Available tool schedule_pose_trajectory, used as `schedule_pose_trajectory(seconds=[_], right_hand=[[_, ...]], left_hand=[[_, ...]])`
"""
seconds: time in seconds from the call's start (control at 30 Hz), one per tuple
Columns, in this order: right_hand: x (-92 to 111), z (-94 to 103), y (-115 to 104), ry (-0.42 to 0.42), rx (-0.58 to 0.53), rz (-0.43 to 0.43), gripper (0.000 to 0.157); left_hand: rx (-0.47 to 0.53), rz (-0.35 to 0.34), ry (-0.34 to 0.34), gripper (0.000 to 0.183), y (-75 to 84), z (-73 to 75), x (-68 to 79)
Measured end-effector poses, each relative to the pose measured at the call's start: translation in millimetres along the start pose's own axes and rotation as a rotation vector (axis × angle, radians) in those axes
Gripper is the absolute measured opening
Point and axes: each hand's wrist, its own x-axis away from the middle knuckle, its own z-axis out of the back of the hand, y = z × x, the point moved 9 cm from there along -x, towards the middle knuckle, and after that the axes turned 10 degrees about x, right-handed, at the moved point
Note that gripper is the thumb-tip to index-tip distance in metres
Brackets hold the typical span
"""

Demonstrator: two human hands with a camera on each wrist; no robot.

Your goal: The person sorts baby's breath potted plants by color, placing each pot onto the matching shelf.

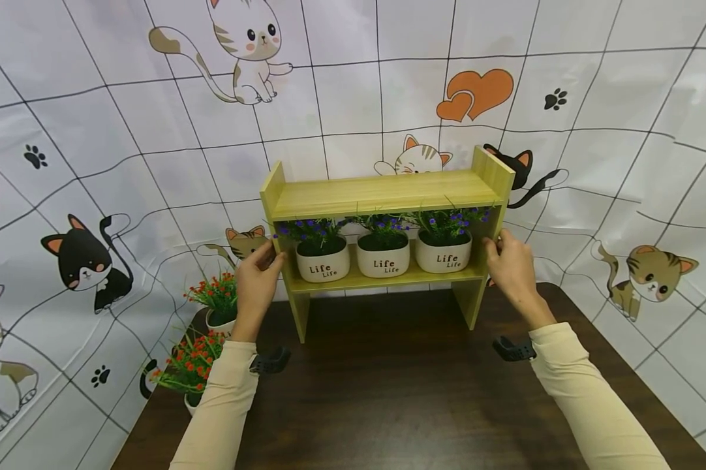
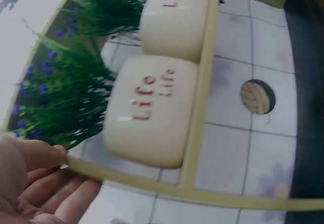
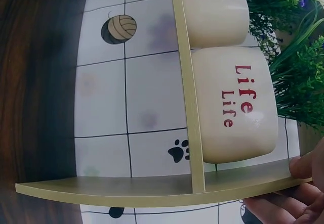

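A two-tier wooden shelf (image 1: 382,192) stands at the back of the dark table. My left hand (image 1: 257,281) grips its left side panel, thumb in front and fingers behind, as the left wrist view also shows. On the opposite side my right hand (image 1: 513,271) pinches the right side panel between thumb and fingers. Three white pots marked "Life" sit in a row on the lower board: a left pot (image 1: 323,264), a middle pot (image 1: 383,256) and a right pot (image 1: 444,253). Green plants with small purple flowers (image 3: 304,72) grow from them, partly hidden under the top board.
Two potted plants with red flowers stand at the table's left edge, a rear one (image 1: 216,294) and a front one (image 1: 194,362), the latter partly behind my left sleeve. A tiled wall covering with cartoon cats (image 1: 85,261) rises close behind the shelf. The dark table (image 1: 382,391) extends toward me.
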Motion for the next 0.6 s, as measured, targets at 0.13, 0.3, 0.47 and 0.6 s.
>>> schedule_pose_trajectory(seconds=[0.13,0.3,0.47,0.6], right_hand=[[0,0.9,-1,0.002,-0.003,0.004,0.022],[1,1.8,-1,0.025,0.005,0.011,0.021],[1,2.9,0,0.045,0.016,0.015,0.021],[0,3.9,-1,0.061,0.032,0.022,0.020]], left_hand=[[-0.011,0.010,-0.046,0.037,4.4,14.4,5.4],[0.036,-0.019,-0.108,0.030,9.5,44.6,22.9],[-0.049,-0.023,-0.092,0.029,7.2,85.6,47.7],[-0.101,-0.007,-0.023,0.027,2.1,121.7,65.6]])
